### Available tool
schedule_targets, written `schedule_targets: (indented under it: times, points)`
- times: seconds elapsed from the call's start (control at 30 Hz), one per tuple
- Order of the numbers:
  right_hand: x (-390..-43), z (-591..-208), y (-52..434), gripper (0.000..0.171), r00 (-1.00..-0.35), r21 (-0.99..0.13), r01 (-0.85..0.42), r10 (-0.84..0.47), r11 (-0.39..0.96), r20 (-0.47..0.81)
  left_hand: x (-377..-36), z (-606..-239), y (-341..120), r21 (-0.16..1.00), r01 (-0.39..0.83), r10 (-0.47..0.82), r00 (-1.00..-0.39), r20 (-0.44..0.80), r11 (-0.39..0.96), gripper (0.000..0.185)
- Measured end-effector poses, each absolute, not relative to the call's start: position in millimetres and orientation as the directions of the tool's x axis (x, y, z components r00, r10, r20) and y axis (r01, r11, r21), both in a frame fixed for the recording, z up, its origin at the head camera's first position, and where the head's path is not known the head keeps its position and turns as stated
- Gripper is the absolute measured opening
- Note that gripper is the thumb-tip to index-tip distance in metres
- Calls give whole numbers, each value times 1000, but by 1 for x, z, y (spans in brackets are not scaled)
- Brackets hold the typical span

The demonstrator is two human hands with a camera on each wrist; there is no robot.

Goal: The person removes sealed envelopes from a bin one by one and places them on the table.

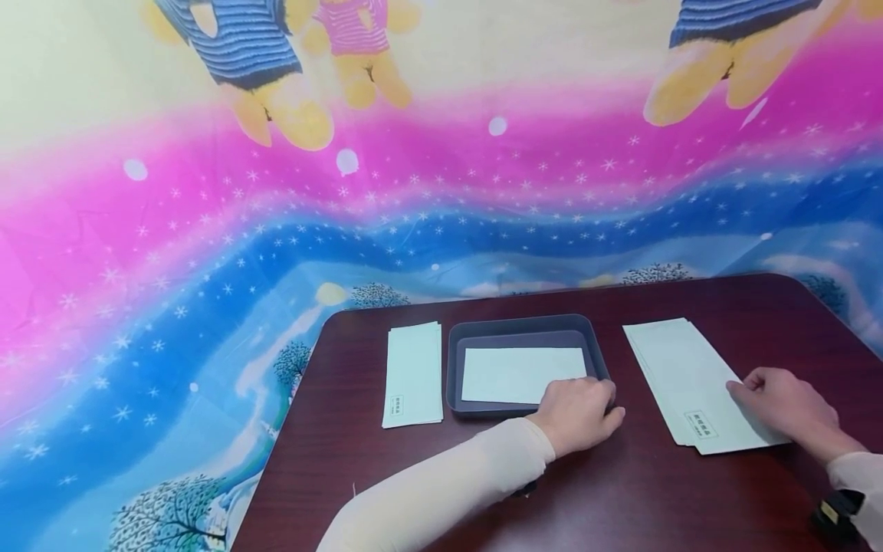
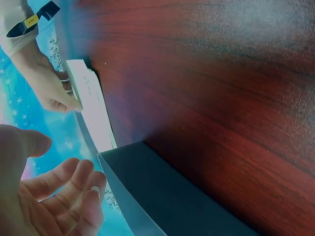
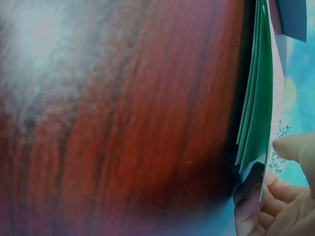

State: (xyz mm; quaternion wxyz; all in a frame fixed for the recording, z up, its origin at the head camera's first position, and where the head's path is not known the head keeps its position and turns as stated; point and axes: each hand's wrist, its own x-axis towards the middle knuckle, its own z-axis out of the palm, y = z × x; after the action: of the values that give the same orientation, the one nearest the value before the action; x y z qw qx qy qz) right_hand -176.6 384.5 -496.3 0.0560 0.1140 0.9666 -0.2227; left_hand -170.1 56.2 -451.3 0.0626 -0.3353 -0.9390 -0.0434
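Dark red tabletop (image 1: 621,491), cartoon cloth (image 1: 207,253) behind; left hand (image 1: 576,414) fingers relaxed at tray (image 1: 524,326), right hand (image 1: 786,406) fingers pinching envelope stack (image 1: 690,376).

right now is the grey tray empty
No, in the head view a white envelope lies flat inside the grey tray, with the left hand at the tray's near right corner.

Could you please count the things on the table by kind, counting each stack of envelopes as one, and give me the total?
Stacks of envelopes: 2
Dark grey tray: 1
White sheet inside the tray: 1
Hands: 2
Total: 6
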Motion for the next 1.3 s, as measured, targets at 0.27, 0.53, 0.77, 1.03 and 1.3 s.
schedule_targets:
  times: [0.27, 0.53, 0.77, 1.03, 1.3]
  points:
    - [-177, -499, 383, 41, -968, -395, 246, 200, 885, -154, -168, -454, 56, 47, 638, 628, -766, 134, 768, 29]
    - [-175, -499, 386, 43, -968, -379, 241, 197, 893, -153, -168, -455, 57, 44, 643, 633, -762, 136, 765, 29]
    - [-173, -493, 384, 43, -974, -372, 225, 209, 900, -84, -171, -453, 56, 55, 640, 627, -765, 148, 767, 29]
    - [-172, -485, 379, 47, -987, -383, 158, 162, 910, -23, -173, -449, 53, 112, 624, 613, -781, 122, 773, 18]
    - [-169, -479, 371, 53, -993, -398, 108, 119, 911, 3, -176, -444, 53, 99, 617, 601, -785, 149, 781, 20]
